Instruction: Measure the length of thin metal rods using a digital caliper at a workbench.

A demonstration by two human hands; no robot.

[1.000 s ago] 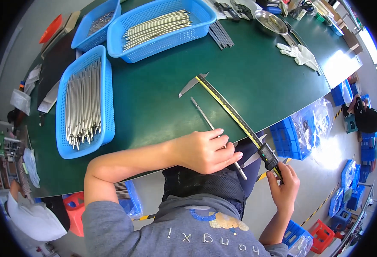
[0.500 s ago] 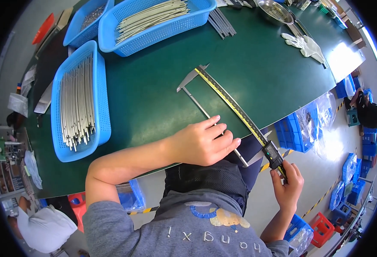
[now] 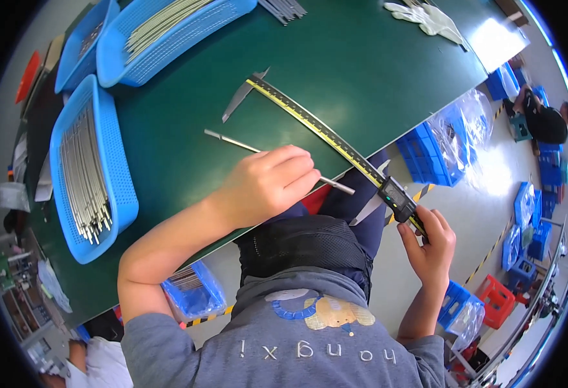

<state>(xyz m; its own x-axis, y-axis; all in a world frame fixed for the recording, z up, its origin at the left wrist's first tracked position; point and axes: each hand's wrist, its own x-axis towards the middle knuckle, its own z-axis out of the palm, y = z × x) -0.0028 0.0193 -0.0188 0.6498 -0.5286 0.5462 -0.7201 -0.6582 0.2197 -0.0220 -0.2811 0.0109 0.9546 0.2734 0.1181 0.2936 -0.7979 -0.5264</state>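
My left hand is closed round a thin metal rod, whose two ends stick out on either side of the fingers. A long digital caliper stretches diagonally beyond it, its slider opened wide. My right hand grips the caliper's near end beside the display. The rod lies at an angle to the caliper, apart from its far jaw. At the left, a blue basket holds many similar metal rods.
The green table carries another blue basket of rods, a smaller blue basket, grey bars and a white glove. Blue crates stand on the floor past the right edge. Another person is at lower left.
The rod has come out from between the caliper's jaws and turned in my left hand, its far end swinging left. My right hand still holds the caliper. The view has shifted.
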